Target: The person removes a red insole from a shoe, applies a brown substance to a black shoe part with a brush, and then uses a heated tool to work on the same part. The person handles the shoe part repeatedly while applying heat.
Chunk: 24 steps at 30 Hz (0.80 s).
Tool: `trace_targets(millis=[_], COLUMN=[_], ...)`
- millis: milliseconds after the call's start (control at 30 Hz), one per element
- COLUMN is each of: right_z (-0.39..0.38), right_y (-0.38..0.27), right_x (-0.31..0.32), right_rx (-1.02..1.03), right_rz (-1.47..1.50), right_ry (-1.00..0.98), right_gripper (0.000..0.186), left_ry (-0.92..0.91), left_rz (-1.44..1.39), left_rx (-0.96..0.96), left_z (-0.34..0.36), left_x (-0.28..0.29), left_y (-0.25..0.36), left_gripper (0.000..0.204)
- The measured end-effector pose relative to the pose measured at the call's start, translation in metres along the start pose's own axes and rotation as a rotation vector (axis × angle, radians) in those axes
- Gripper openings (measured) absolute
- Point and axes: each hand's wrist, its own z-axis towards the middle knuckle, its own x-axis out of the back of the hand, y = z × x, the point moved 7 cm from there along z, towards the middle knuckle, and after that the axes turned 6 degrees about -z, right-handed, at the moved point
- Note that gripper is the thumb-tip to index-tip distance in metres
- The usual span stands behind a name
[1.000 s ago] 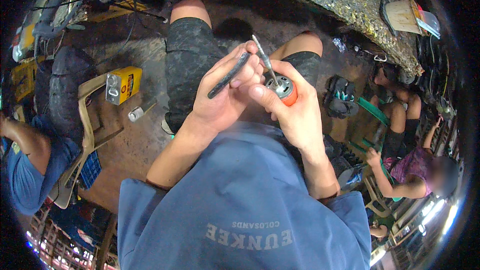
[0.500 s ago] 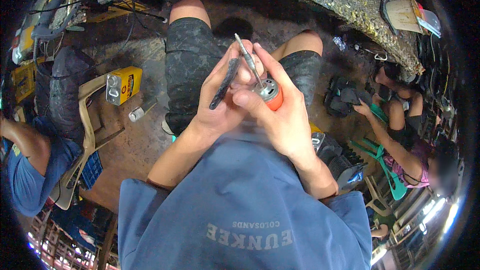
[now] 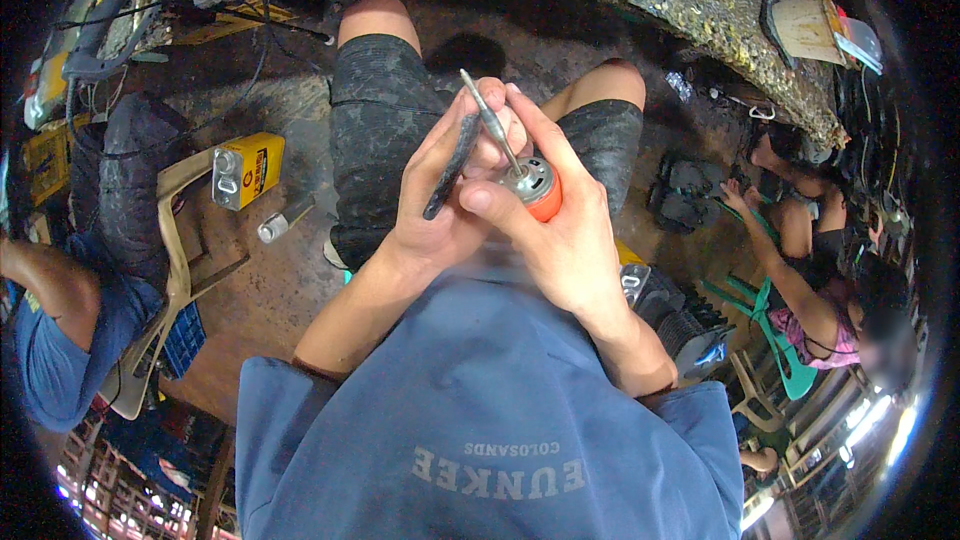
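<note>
My left hand (image 3: 425, 225) is closed on a slim metal pick (image 3: 487, 115) with a tapered shaft. The pick slants down, its lower tip meeting the slotted metal top of a small orange cylinder (image 3: 543, 202). Along the left hand's fingers lies a dark, stick-like piece (image 3: 452, 168); its kind is unclear. My right hand (image 3: 580, 250) is wrapped round the orange cylinder, thumb toward the left hand. Both hands meet above my lap, and some fingers hide behind the tools.
A yellow metal can (image 3: 248, 172) and a clear small container (image 3: 272, 229) are on the floor at left. Ahead runs a rough-edged workbench (image 3: 690, 0) bearing a beige tub (image 3: 805, 28). One person (image 3: 60, 330) sits at left, another (image 3: 815, 315) at right beside a green chair (image 3: 795, 370).
The upper end of the pick has tilted slightly left, its tip still at the cylinder's top. The person at right has drawn a hand back from the dark things on the floor.
</note>
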Motion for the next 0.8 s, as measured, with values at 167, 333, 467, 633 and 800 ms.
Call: trace_targets(millis=[167, 333, 467, 633, 800], right_z=[-0.0005, -0.0009, -0.001, -0.0015, 0.0006], right_y=[-0.0002, -0.0017, -0.0018, -0.0006, 0.0047], right_x=[0.0014, 0.002, 0.0022, 0.0011, -0.001], right_rx=[0.002, 0.011, 0.02, 0.035, 0.006], right_rz=[-0.005, 0.004, -0.026, -0.017, 0.046], right_ry=[-0.001, 0.002, 0.008, 0.014, 0.011], right_gripper=[0.082, 0.083, 0.084, 0.084, 0.082], left_ry=[0.026, 0.026, 0.056, 0.007, 0.172], left_rz=[-0.007, 0.008, 0.058, 0.012, 0.095], left_rx=[-0.002, 0.001, -0.008, -0.008, -0.006], left_z=[-0.0018, 0.0, -0.0001, 0.0023, -0.0032], left_x=[-0.0032, -0.0026, 0.0013, -0.0039, 0.002], left_y=[-0.0018, -0.0019, -0.0002, -0.0009, -0.0014], left_gripper=[0.031, 0.03, 0.029, 0.031, 0.031])
